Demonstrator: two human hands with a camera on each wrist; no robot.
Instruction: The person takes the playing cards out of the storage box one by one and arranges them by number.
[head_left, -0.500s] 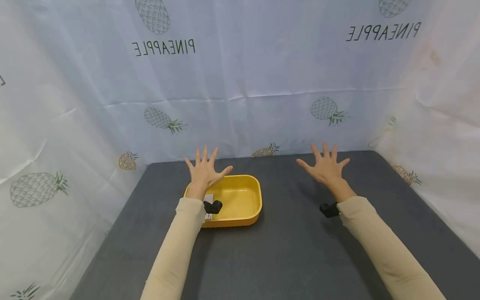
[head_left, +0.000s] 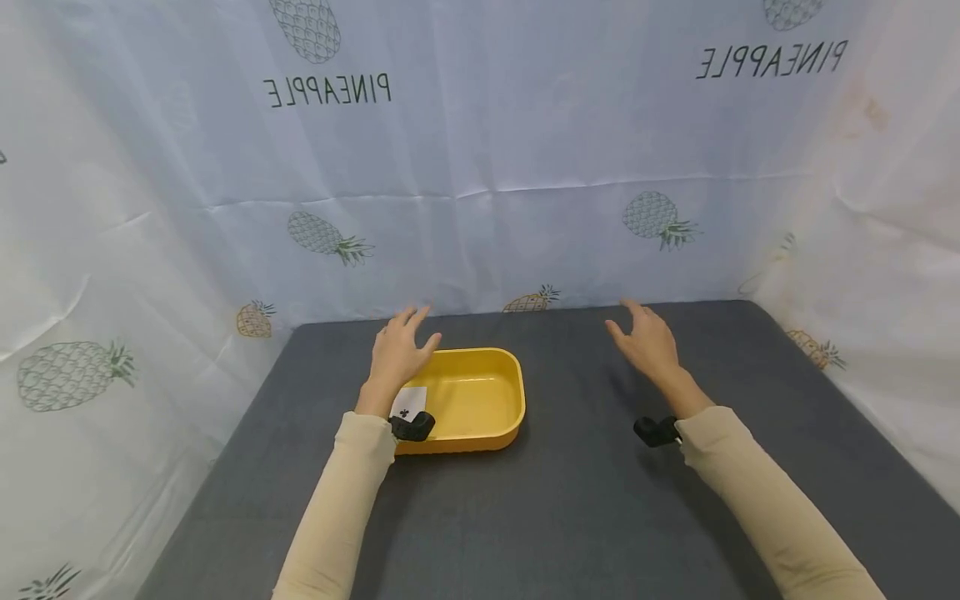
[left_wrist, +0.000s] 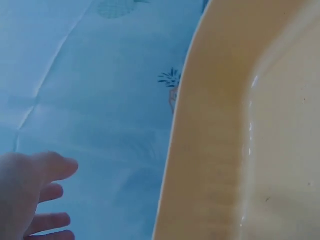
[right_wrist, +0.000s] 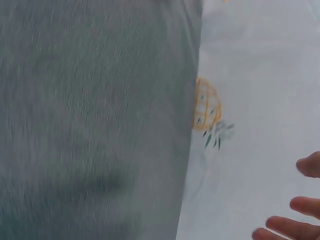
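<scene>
A yellow tray (head_left: pixel 472 404) sits on the dark table, left of the middle in the head view. Inside it, at the left end, lies a white playing card (head_left: pixel 408 402) with a black club mark, partly covered by the left wrist. My left hand (head_left: pixel 399 350) hovers over the tray's far left corner, fingers loosely bent and holding nothing. Off to the right of the tray, my right hand (head_left: pixel 651 346) is held above the table, relaxed, with nothing in it. The right wrist view catches only its fingers (right_wrist: pixel 295 227), spread apart at the lower right.
The dark table (head_left: pixel 480 525) ends at a white pineapple-print curtain (head_left: pixel 480 150), which hangs behind it and along both sides. A small black wrist camera (head_left: pixel 414 427) hangs at the left cuff, another black camera (head_left: pixel 655 432) at the right.
Both hands went from widely spread fingers to relaxed, slightly bent ones. The left hand shifted a little left and down, showing more of the card.
</scene>
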